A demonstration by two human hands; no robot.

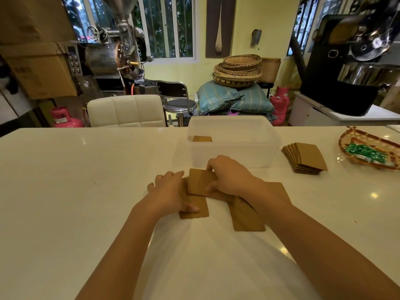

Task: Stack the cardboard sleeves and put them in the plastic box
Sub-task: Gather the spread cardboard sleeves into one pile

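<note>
**Gathering sleeves just in front of the box**

I've got flat brown cardboard sleeves [198, 184] loosely overlapped just in front of the translucent plastic box [232, 146]. My right hand [229, 176] pinches the top sleeve; my left hand [170, 192] presses flat, fingers together. Glossy white table [65, 180] is wide open left of the box.

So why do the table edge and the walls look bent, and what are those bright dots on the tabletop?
In the head view, the wide-angle lens bows the far edge of the white table and tilts the windows; the bright dots are ceiling lights glaring off its glossy top; the right hand and left hand on the cardboard sleeves look slightly soft, as does the plastic box.
</note>
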